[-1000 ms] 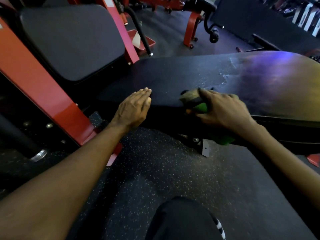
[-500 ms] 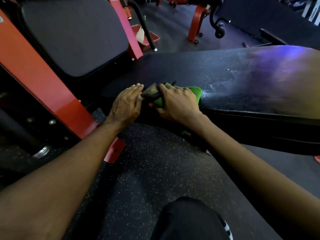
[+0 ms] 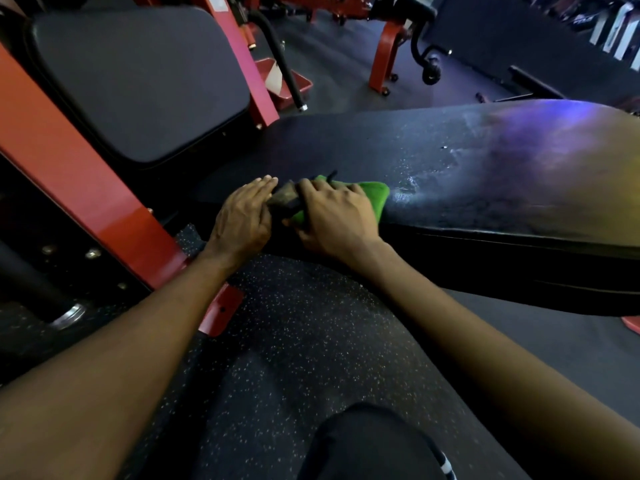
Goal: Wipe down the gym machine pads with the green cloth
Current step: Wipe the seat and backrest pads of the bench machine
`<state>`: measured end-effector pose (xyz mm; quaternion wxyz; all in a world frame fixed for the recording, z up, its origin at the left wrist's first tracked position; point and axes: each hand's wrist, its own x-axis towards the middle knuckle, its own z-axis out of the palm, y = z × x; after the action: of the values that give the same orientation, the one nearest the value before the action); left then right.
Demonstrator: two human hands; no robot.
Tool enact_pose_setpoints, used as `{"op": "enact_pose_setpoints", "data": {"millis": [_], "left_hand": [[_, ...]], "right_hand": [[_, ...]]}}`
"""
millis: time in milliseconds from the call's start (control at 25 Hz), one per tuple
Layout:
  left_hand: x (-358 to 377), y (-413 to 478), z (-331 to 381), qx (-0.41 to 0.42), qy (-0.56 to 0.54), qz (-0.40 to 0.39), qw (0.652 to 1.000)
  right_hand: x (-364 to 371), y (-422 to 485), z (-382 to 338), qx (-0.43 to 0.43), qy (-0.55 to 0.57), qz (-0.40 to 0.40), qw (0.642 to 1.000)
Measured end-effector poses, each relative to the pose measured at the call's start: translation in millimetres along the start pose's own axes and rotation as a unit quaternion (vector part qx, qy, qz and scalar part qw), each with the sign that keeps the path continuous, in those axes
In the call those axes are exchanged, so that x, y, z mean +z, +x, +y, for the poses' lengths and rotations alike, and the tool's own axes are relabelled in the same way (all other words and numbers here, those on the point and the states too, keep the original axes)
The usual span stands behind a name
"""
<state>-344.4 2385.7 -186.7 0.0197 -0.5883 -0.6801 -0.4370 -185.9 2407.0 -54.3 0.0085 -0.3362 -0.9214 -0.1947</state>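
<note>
A long black bench pad (image 3: 485,174) stretches from the middle to the right, its surface wet and shiny in patches. My right hand (image 3: 334,216) presses the green cloth (image 3: 375,197) onto the pad's near left edge, fingers curled over the bunched cloth. Flat on the pad just left of it lies my left hand (image 3: 244,218), fingers straight and touching the cloth's dirty end. A second dark pad (image 3: 138,81) stands tilted at the upper left.
A red steel frame beam (image 3: 79,188) runs diagonally at the left, bolted to the speckled rubber floor (image 3: 311,341). More red machine legs (image 3: 382,57) and a black handle bar (image 3: 284,71) stand behind. My dark-clothed knee (image 3: 374,445) is at the bottom.
My right hand slid the green cloth leftward along the pad's near edge until it met my left hand; over the last half second both hands stayed put.
</note>
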Motion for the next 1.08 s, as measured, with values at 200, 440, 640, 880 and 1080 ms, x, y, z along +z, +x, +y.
{"op": "enact_pose_setpoints", "data": {"millis": [200,440,640,880,1080], "left_hand": [[-5,3,1,-0.013,-0.004,-0.02,1.0],[-15,0,-18,-0.03,0.004,-0.065,0.997],[-11,-1,-29,-0.033,-0.003,-0.061,0.998],[-10,1,-29,-0.046,-0.021,-0.051,0.997],[-18,1,-50,-0.055,-0.008,-0.076,0.996]], "right_hand": [[-22,-20,24,-0.01,0.03,-0.015,0.999],[-15,-44,42,-0.003,-0.039,0.058,0.998],[11,6,-13,-0.023,-0.013,0.034,0.999],[-4,-14,10,-0.044,0.011,0.011,0.999],[0,-28,26,-0.034,-0.038,0.068,0.996]]}}
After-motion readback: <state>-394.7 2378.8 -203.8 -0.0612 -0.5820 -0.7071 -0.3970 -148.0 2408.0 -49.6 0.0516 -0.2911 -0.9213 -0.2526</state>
